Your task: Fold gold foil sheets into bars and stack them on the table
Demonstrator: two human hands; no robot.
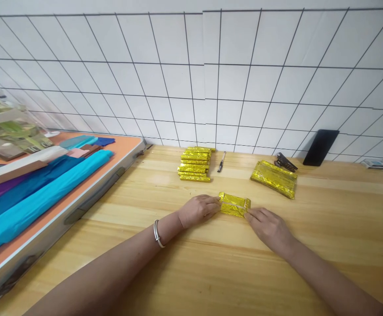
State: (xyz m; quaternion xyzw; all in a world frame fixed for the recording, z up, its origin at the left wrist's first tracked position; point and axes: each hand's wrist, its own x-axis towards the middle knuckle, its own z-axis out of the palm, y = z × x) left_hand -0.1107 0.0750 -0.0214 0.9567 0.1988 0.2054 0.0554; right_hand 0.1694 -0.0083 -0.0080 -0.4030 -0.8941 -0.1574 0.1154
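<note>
A small piece of shiny gold foil paper (233, 205) lies on the wooden table with its side edges folded up. Its left end is pinched by my left hand (200, 210), which has a silver bangle at the wrist. At the lower right corner, the fingers of my right hand (270, 228) are closed on the other end. Farther back sits a row of narrow folded gold foil strips (194, 164). To the right rests a stack of flat gold foil sheets (273, 179), which looks wrapped in clear plastic.
Behind the foil lie a pen (222, 162) and a black stapler (285, 162). A dark phone (321, 148) leans against the tiled wall. On the left, a raised orange-topped surface (125, 142) holds rolls of coloured paper (63, 193) and a green patterned package (10, 131).
</note>
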